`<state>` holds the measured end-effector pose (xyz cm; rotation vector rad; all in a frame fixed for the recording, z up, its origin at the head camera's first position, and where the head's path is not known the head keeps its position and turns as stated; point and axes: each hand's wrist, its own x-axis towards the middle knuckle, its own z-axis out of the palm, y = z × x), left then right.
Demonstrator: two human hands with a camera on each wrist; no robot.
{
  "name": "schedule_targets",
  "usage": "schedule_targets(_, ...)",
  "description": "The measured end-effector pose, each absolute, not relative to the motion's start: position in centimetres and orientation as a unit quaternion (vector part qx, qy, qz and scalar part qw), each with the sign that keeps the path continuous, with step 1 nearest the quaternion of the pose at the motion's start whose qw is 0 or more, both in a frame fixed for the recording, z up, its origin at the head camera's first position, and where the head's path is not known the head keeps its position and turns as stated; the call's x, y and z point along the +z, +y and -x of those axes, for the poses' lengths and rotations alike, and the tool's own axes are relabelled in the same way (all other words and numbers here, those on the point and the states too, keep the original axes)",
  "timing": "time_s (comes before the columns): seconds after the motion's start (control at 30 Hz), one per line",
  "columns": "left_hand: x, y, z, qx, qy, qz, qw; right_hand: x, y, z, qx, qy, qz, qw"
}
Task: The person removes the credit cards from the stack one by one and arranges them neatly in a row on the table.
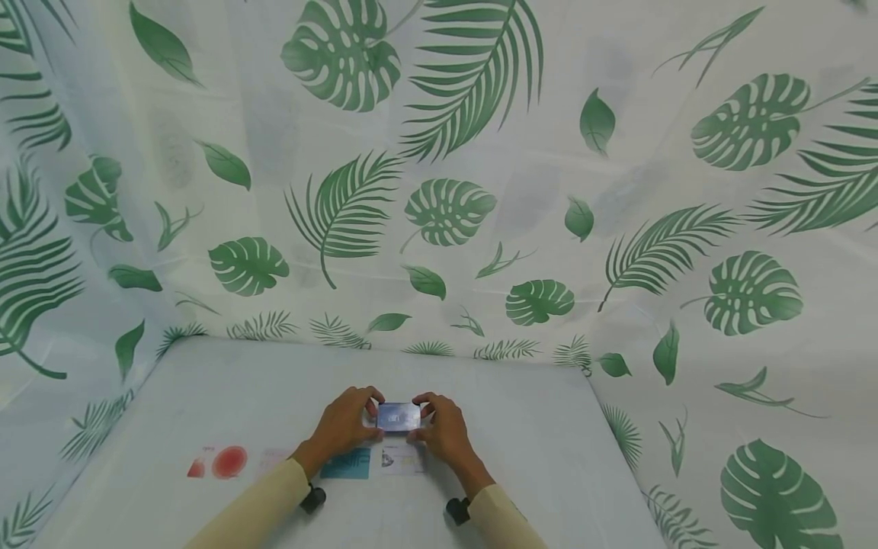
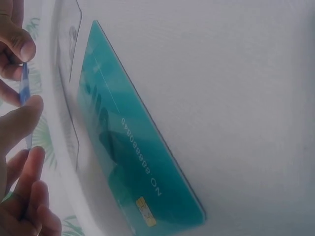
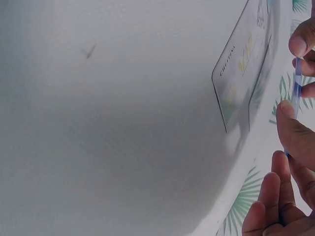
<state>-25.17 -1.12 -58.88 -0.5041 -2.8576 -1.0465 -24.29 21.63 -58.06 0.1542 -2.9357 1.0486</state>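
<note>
A blue card is held up by its two short ends, between both hands. My left hand pinches its left end with thumb and fingers, and my right hand pinches the right end the same way. Both wrist views catch the blue card nearly edge-on. Under the hands a teal card with a gold chip and a printed number lies on the table. Beside it is a whitish card with gold lettering; another card edge shows just beyond it.
Farther left on the white table lies a white card with a red circle. A pale pink card is partly hidden by the left forearm. Leaf-printed sheeting hangs behind and along the sides.
</note>
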Motion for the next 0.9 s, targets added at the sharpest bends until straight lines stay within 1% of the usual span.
schedule_targets(0.57, -58.7, -0.9, 24.7, -0.328, -0.929, 0.168, 0.036, -57.6, 22.6, 23.7, 0.359, -0.932, -0.049, 0.009)
schedule_targets(0.9, -57.8, -0.7, 24.3, -0.328, -0.924, 0.191, 0.053, -57.1, 23.3, 23.1, 0.367, -0.929, -0.052, 0.013)
